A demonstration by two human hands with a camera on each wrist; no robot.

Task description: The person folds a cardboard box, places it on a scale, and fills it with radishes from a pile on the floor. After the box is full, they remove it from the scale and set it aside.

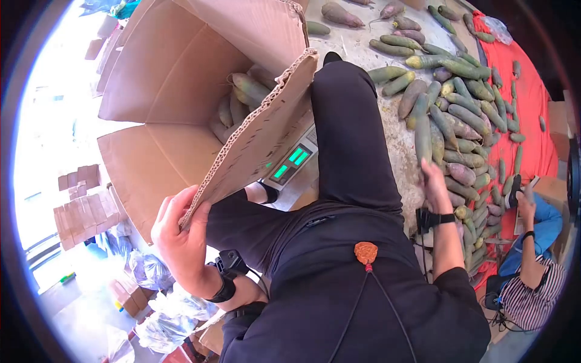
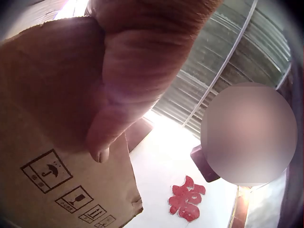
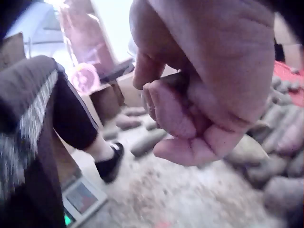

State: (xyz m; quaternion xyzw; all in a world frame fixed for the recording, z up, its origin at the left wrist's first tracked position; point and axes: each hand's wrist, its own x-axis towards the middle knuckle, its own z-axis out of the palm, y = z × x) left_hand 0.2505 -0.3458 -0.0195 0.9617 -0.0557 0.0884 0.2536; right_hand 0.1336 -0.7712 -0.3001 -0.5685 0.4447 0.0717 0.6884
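A large open cardboard box (image 1: 166, 78) stands at the upper left of the head view, with several green radishes (image 1: 249, 89) inside. My left hand (image 1: 181, 242) grips the near corner of a box flap (image 1: 260, 142), thumb on one face and fingers on the other. In the left wrist view the thumb (image 2: 126, 109) lies over the flap's printed side. My right hand (image 1: 433, 184) holds a long green radish (image 1: 423, 139) by its near end, beside the radish pile. The curled fingers (image 3: 175, 114) hide most of that radish in the right wrist view.
A pile of green and purplish radishes (image 1: 466, 115) spreads over the floor and a red cloth (image 1: 532, 91) at right. A scale (image 1: 296, 157) with lit green digits shows below the box. Another person (image 1: 532, 272) sits at far right. Plastic bags (image 1: 169, 320) lie lower left.
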